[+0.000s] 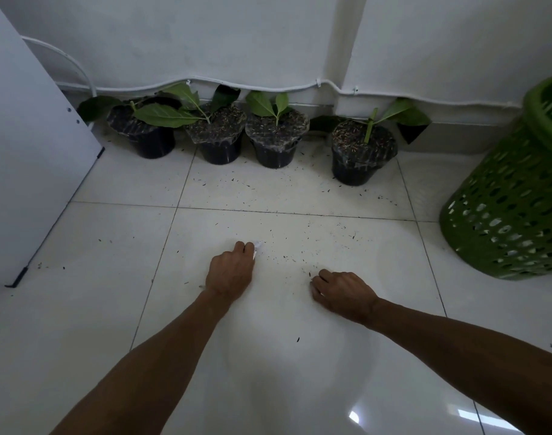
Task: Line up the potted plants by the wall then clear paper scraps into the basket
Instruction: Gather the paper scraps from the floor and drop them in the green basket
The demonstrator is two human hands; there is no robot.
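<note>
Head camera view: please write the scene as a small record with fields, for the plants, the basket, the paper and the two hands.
potted plants: four black pots in a row by the wall; the rightmost pot stands apart from the other three
basket: green basket, perforated, at the right, tilted
paper scrap: small white piece at the left hand's fingertips
left hand: on the floor tile, fingers closed on the scrap
right hand: low over the tile, fingers curled; content cannot be told
floor: white tiles with dark specks scattered
</note>
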